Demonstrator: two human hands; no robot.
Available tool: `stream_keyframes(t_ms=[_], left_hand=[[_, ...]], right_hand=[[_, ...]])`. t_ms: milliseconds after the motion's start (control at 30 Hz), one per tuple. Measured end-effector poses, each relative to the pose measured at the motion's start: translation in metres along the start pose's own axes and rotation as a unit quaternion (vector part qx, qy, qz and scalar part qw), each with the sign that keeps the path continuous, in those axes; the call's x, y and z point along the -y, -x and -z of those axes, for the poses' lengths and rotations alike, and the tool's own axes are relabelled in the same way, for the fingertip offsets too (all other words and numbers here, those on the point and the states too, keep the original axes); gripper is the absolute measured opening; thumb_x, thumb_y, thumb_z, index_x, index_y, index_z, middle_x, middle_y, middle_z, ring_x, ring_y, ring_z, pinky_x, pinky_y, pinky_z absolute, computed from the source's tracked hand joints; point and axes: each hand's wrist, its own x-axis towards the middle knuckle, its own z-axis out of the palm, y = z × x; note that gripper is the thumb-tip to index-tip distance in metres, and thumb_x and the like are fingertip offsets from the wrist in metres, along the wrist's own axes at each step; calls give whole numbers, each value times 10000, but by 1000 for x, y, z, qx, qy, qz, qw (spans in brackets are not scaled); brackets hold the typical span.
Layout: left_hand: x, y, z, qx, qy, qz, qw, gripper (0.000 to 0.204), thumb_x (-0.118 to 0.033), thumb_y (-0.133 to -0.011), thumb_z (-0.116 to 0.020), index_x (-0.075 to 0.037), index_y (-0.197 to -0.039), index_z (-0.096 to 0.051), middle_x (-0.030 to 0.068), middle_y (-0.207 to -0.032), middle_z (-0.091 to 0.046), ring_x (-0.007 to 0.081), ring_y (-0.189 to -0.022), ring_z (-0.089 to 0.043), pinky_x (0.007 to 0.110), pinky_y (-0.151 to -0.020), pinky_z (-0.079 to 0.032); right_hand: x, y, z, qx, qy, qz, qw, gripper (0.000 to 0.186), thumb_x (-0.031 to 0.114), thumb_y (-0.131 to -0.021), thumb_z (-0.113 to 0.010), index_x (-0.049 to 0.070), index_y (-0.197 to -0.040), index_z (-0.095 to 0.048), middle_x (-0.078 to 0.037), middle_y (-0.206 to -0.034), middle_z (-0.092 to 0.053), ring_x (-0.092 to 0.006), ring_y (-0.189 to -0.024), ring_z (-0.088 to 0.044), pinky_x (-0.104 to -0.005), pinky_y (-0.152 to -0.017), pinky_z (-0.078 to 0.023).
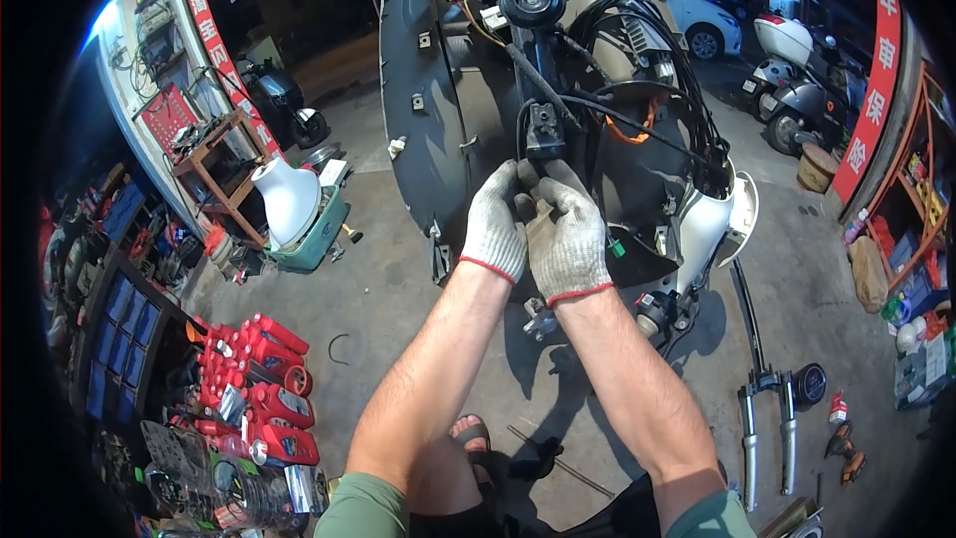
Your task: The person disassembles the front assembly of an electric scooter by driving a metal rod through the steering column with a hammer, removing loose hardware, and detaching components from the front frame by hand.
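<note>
The opened front of a scooter (418,159) stands before me, its dark inner panels and wiring bare. My left hand (495,227) and my right hand (570,239), both in white knitted gloves with red cuffs, meet at the lower end of its black central frame tube (545,134). Both hands are closed, fingers bent and nearly touching; what they grip is hidden by the gloves. Above them sits a round black horn-like disc (532,3). Black cables (627,15) loop down the right side, close to an orange-wrapped wire (634,132). A green connector (617,248) hangs just right of my right glove.
A front fork (749,438) and a cordless drill (845,453) lie on the floor at right. Red bottles (274,364) crowd the left, below a green bin (317,251) holding a white shell (285,201). Parked scooters (797,105) stand far right.
</note>
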Motion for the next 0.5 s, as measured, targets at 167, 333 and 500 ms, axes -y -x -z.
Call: stream_keyframes(t_ms=[167,333,500], left_hand=[[3,4,-1,-5,-25,-6,1000,174,-232,-973,-561,-78,-1009,-634,44,-928,-660,174,-845,-616,294,-770,-533],[4,1,2,22,-49,-17,998,162,-229,-981,-558,-88,-969,-637,34,-877,-667,150,-785,-623,269,-717,-530],[3,5,3,53,-71,-19,996,162,-199,-995,-529,-79,-953,-630,17,-818,-647,112,-682,-602,224,-600,-513]], right_hand=[[0,2,1,0,15,16,1000,258,8,-908,-494,32,-1113,-648,-64,-1021,-671,-163,-936,-619,-309,-830,-464],[2,1,1,-15,26,19,999,264,19,-914,-498,6,-1137,-638,-77,-1030,-671,-175,-956,-614,-299,-822,-471],[5,-2,2,-32,43,22,998,229,-16,-892,-514,4,-1067,-661,-69,-914,-694,-153,-799,-656,-234,-684,-500]])
